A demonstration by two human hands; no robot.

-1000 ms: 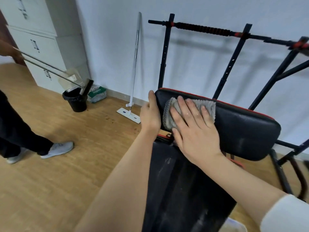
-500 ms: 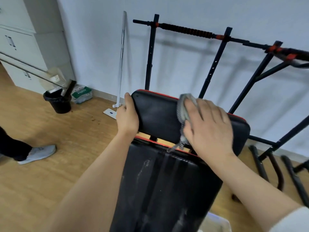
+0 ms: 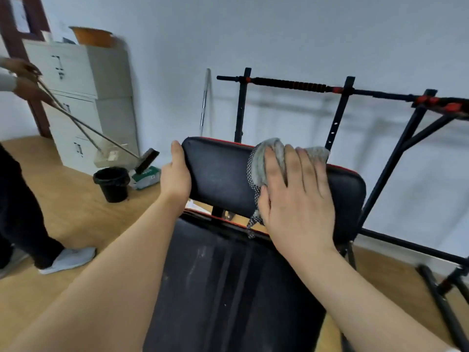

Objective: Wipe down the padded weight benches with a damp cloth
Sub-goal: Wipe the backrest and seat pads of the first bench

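On upper back pad (image 3: 218,176) of weight bench, right hand (image 3: 297,196) lay flat, fingers spread, pressing grey damp cloth (image 3: 264,158) against pad's right half, cloth bunched over top edge w/ a corner hanging down. Left hand (image 3: 176,177) curled round pad's left end, thumb up, steadying it. Progress, my read: upper pad mid-wipe; lower seat pad (image 3: 228,288) streaked w/ pale marks, prob not done. No legible text; green pack (image 3: 147,177) by black bucket (image 3: 111,184) too blurred to read.

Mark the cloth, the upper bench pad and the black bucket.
cloth (image 3: 272,151), head view, grey fold above the fingers.
upper bench pad (image 3: 218,176), head view, bare black face.
black bucket (image 3: 113,185), head view, its side wall.
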